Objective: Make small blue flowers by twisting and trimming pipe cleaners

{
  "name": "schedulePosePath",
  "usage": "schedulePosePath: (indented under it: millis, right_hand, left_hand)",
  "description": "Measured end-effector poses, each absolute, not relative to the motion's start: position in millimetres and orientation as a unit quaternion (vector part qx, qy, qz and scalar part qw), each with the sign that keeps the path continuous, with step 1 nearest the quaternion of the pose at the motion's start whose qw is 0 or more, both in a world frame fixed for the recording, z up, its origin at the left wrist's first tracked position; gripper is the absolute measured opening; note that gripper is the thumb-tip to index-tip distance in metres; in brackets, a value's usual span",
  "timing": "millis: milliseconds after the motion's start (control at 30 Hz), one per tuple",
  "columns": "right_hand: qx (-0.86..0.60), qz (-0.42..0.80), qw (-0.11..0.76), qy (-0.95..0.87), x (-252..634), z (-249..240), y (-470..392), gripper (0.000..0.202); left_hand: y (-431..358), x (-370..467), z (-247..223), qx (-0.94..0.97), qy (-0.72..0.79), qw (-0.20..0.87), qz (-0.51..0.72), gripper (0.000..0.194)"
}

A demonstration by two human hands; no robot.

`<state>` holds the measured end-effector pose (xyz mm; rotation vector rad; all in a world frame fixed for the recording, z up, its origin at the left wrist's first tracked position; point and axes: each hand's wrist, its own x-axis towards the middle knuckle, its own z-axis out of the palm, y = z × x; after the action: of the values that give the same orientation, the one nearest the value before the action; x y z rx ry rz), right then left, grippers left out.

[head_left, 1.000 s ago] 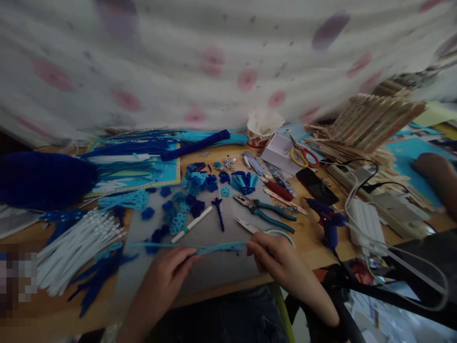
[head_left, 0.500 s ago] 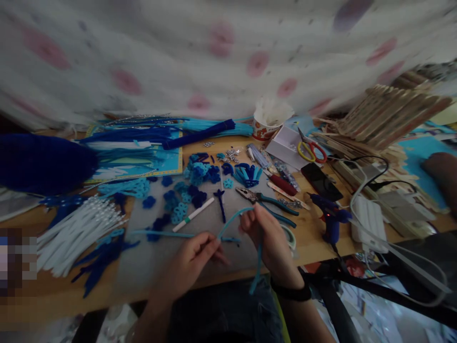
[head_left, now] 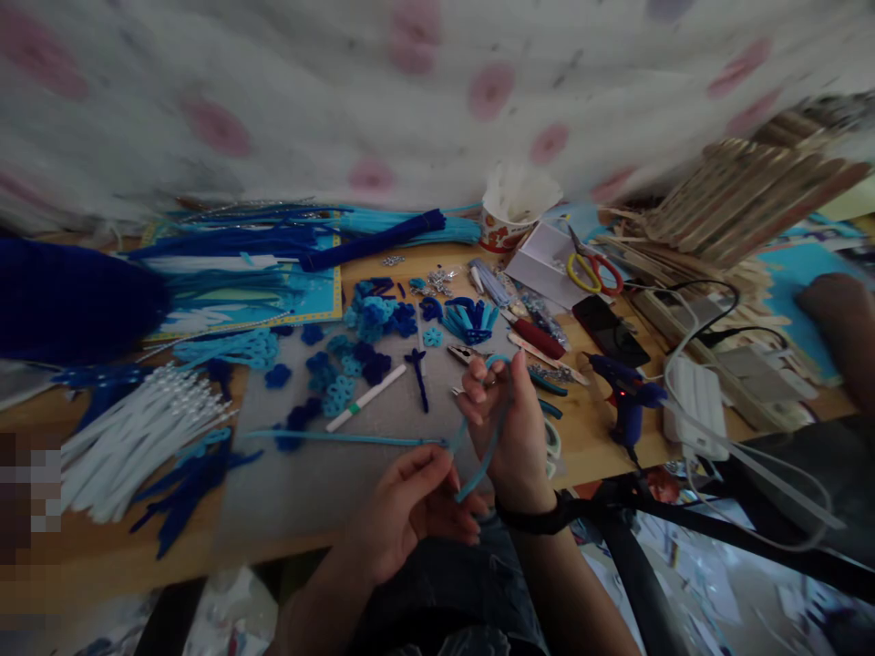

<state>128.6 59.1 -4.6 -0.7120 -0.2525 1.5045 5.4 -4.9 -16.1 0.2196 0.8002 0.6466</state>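
A light blue pipe cleaner curves in a loop between my two hands. My left hand pinches it near its lower left part, thumb against index finger. My right hand grips the top of the loop between thumb and fingers. Another light blue pipe cleaner lies across the grey mat, its right end close to my left fingertips. Behind my hands are a white pen, a dark blue twisted piece and blue fuzzy flowers. Pliers lie partly hidden behind my right hand.
White stems fan out at the left. A glue gun with a red light, a phone, scissors and a power strip are at the right. Another person's hand rests at the far right.
My right hand has turned with its palm more toward the view, and the pipe cleaner's hanging end has swung up into a loop. My left hand has moved right, nearer to it.
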Motion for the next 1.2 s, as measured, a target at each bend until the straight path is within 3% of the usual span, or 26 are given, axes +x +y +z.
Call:
schedulePosePath:
  millis: [233,533,833,1100,1200]
  right_hand:
    - [-0.313,0.631,0.695,-0.143,131,5,60,0.053]
    - [-0.259,0.642,0.703,-0.163,138,16,58,0.041]
    - [-0.279,0.590,0.681,-0.332,130,6,47,0.031]
    - [-0.245,0.561,0.638,-0.467,142,-3,41,0.031]
    - [-0.268,0.509,0.659,-0.484,142,-10,45,0.024]
  left_hand:
    - [-7,16,-21,0.053,0.397,0.851,0.341,0.043]
    - [-14,15,-37,0.161,0.499,0.725,0.447,0.033]
    - [-11,8,-35,0.221,0.477,0.709,0.470,0.040]
    - [-11,3,-25,0.175,0.391,0.757,0.494,0.039]
    - [-12,3,-23,0.165,0.376,0.776,0.479,0.038]
